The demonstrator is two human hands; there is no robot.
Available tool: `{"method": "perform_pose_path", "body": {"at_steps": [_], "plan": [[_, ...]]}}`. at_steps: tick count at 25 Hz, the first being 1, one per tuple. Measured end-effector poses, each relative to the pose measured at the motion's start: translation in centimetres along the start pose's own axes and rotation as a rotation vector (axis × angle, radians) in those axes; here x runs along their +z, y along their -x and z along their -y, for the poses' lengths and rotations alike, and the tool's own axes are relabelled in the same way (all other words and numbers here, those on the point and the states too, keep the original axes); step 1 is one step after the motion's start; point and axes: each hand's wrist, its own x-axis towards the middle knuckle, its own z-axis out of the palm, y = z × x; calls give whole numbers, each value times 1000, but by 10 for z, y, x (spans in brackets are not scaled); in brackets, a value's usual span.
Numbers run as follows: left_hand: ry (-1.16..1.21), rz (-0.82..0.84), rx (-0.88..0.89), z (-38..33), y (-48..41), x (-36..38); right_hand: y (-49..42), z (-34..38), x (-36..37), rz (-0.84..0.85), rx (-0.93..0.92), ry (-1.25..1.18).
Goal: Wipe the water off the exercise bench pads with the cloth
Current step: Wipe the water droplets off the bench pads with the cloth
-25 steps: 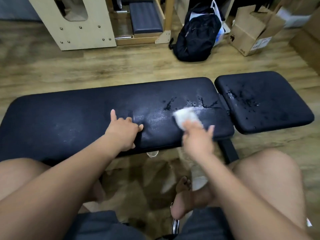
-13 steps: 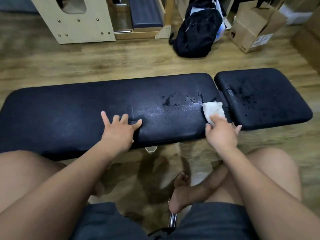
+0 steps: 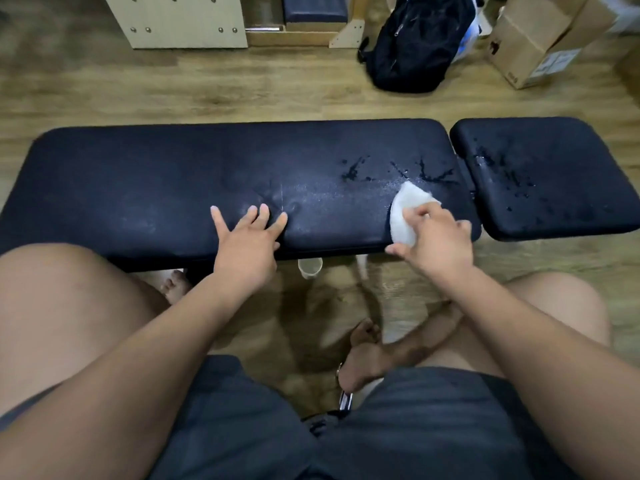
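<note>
Left side: the left hand (image 3: 247, 244) lay flat on the long pad (image 3: 156, 188), fingers straight and spread, holding nothing, well apart from the other hand
Right side: the right hand (image 3: 440, 242) had its fingers curled over the white cloth (image 3: 403, 213), clamping it against the pad
Cloth position: at the right end of the long pad, near its front edge
Long pad water: dark splashes (image 3: 353, 169) lay just behind the cloth, not yet wiped
Short pad water: droplets (image 3: 509, 176) were scattered over the short pad (image 3: 571, 209), clear of the cloth
Step in hand: judged to be wiping the long pad's right end
Method advised: keep the cloth flat under firm pressure, sweep through the splashes in overlapping passes, and turn to a dry face before the short pad
Risk: a bunched cloth would likely smear water, not lift it
</note>
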Motion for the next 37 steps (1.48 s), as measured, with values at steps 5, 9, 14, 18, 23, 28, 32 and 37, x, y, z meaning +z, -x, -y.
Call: {"method": "perform_pose_path", "body": {"at_steps": [5,9,14,18,23,28,32,37], "plan": [[10,-2,7,1,-3,-4,23,97,10,-36,-214,-107],[35,5,11,4,-1,-8,9,75,6,-116,-298,-21],[95,-20,-14,7,-21,-18,-12,-32,-1,-32,353,-179],[120,21,-47,4,-37,-26,-1,50,12,-44,134,-226],[133,36,-100,7,-31,-23,15,174,1,90,-296,-181],[94,-74,-180,17,-8,-17,1,57,9,-13,-14,-57],[214,-113,-249,20,7,-13,-11,-18,4,-2,351,-100],[411,-45,-267,45,4,-22,-2,78,3,-109,175,-128]]}}
